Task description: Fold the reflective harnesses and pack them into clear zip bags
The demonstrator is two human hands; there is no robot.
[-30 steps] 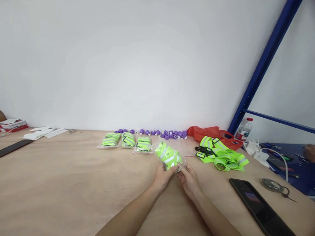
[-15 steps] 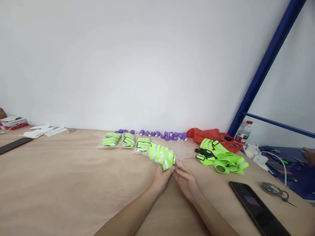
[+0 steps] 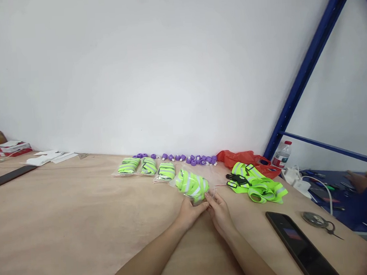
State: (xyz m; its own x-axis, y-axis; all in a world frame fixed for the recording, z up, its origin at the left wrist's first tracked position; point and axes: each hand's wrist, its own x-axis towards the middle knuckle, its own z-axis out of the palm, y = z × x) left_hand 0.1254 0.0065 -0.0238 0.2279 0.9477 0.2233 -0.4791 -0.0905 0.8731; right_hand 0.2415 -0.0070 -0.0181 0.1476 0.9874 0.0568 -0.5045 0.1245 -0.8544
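A clear plastic bag (image 3: pixel 191 184) with folded yellow-green reflective strap inside is held at its near end by both hands. My left hand (image 3: pixel 189 213) is closed on the bag's lower left edge, thumb toward the right. My right hand (image 3: pixel 218 210) pinches the bag's near right corner, its fingertips close to the left thumb. Three similar filled bags lie in a row to the left: one (image 3: pixel 128 166), another (image 3: pixel 148 166) and the nearest (image 3: pixel 166 172). Loose reflective straps (image 3: pixel 265 189) with a black buckle (image 3: pixel 238 179) lie to the right.
Several purple pieces (image 3: pixel 198 159) line the wall. A red bag (image 3: pixel 247 157), bottle (image 3: pixel 282 155), phone (image 3: pixel 300 242) and round grey object (image 3: pixel 315 219) are on the right. White papers (image 3: pixel 46 157) and a dark bar (image 3: pixel 10 176) lie far left.
The held bag has shifted slightly to the right and its bundle now lies more lengthwise. Both hands still hold its near end. The view has shifted slightly.
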